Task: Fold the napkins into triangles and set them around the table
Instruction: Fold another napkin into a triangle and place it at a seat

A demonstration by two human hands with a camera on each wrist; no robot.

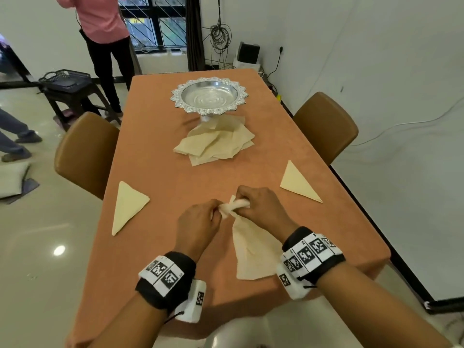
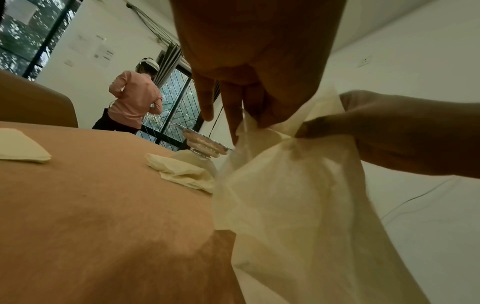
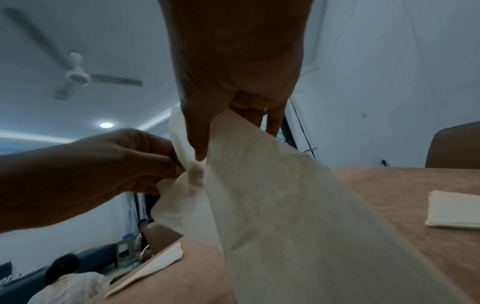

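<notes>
A cream napkin (image 1: 253, 249) hangs bunched between both hands above the near part of the orange table (image 1: 163, 172). My left hand (image 1: 200, 219) pinches its upper corner from the left. My right hand (image 1: 261, 207) pinches the same bunched top from the right. The wrist views show the napkin (image 2: 285, 205) (image 3: 272, 205) draping down from the fingers. One folded triangle napkin (image 1: 128, 207) lies at the left edge, another triangle napkin (image 1: 297, 183) at the right edge. A loose pile of napkins (image 1: 216, 141) lies mid-table.
A silver footed bowl (image 1: 209, 95) stands behind the pile. Brown chairs flank the table, one on the left (image 1: 85, 151) and one on the right (image 1: 326, 124). A person in a pink shirt (image 1: 103, 18) stands by the window beyond a dark stool (image 1: 70, 91).
</notes>
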